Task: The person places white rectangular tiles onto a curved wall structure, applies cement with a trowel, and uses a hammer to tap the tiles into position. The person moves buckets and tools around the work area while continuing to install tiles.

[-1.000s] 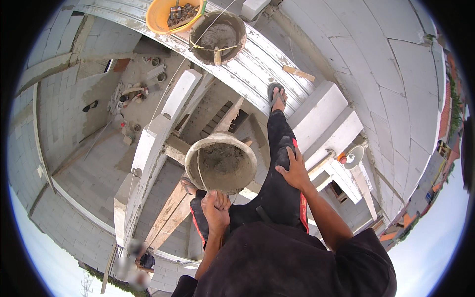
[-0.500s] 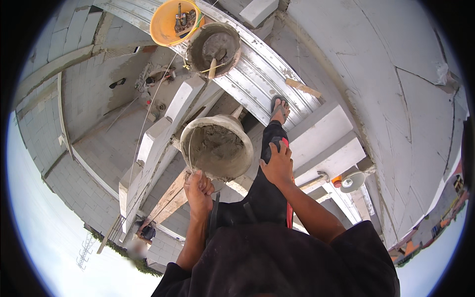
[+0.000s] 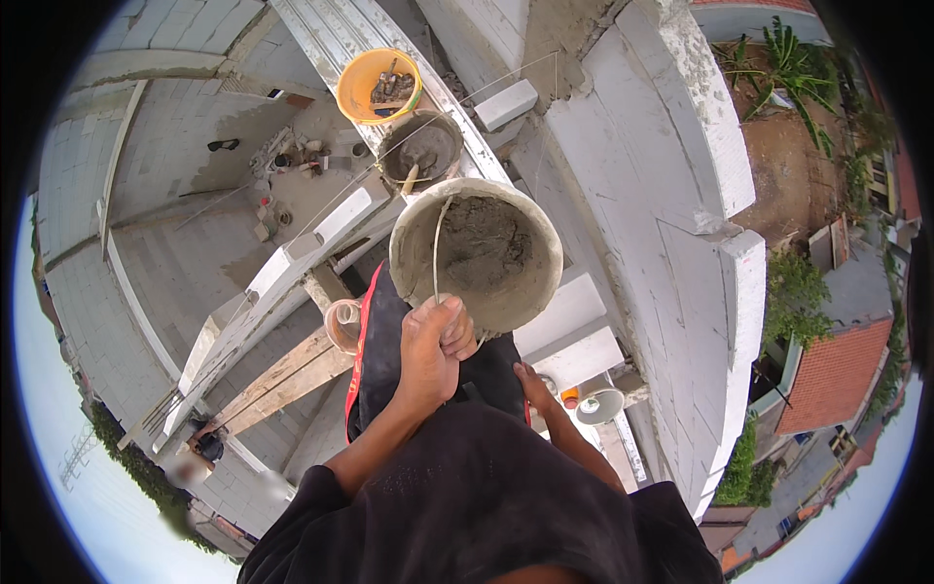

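Observation:
My left hand (image 3: 435,341) is closed round the thin wire handle (image 3: 438,243) of a mortar-caked bucket (image 3: 409,234). Grey wet mortar (image 3: 484,243) lies inside, and the bucket hangs tilted in front of my legs, its mouth facing up. Low at my right thigh is my right hand (image 3: 532,385), its visible fingers stretched along the dark trousers and partly hidden; it holds nothing that I can see. Just beyond the raised bucket, a second bucket (image 3: 449,146) of mortar has a wooden-handled trowel (image 3: 411,178) in it.
A yellow bucket (image 3: 352,88) with tools stands on the ribbed metal plank (image 3: 336,44). At left are a small bucket (image 3: 342,326) and a wooden board (image 3: 268,384) above a lower floor. A string (image 3: 516,73) crosses ahead. Block wall (image 3: 642,175) rises on the right; another person (image 3: 207,445) is far lower left.
The hanging bucket has come up, closer and to the right with my left hand. My right hand has slid from the knee back to the thigh. The view has turned, showing more beyond the right wall.

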Available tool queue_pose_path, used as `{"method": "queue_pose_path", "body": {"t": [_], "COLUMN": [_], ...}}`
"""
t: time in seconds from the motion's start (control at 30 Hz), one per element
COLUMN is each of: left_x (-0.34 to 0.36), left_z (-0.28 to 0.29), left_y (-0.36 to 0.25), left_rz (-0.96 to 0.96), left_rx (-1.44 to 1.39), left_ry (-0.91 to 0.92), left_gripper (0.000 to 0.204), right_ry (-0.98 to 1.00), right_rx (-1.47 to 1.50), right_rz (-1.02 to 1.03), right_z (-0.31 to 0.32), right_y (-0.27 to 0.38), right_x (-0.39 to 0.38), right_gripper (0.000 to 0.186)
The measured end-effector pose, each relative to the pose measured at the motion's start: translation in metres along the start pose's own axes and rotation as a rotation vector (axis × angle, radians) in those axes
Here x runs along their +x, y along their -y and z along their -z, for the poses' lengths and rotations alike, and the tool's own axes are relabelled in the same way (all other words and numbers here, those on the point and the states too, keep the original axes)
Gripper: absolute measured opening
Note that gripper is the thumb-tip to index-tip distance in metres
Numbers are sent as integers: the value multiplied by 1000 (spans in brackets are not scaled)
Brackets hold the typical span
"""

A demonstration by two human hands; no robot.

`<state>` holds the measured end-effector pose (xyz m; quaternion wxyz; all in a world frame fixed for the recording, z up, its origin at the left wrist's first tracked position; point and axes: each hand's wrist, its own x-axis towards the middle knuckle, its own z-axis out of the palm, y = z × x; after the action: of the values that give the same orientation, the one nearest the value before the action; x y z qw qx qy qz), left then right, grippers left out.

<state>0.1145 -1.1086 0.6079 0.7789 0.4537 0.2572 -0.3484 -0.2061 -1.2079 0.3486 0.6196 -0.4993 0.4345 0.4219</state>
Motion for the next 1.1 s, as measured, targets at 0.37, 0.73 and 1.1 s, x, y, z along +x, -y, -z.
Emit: {"method": "queue_pose_path", "body": {"t": [0.37, 0.73, 1.1], "left_x": [50, 26, 14], "left_z": [-33, -57, -113], "left_y": [-23, -62, -44], "left_rz": [62, 48, -135], "left_rx": [-171, -116, 74], "left_ry": [-13, -72, -132], "left_gripper": [39, 39, 50], "right_ry": [-45, -139, -306], "right_rx": [243, 369, 707], "right_rz": [-372, -187, 55], "right_z": [35, 19, 41], "right_y": [-13, -19, -48], "right_x": [-118, -87, -148], "right_gripper": [66, 49, 72]}}
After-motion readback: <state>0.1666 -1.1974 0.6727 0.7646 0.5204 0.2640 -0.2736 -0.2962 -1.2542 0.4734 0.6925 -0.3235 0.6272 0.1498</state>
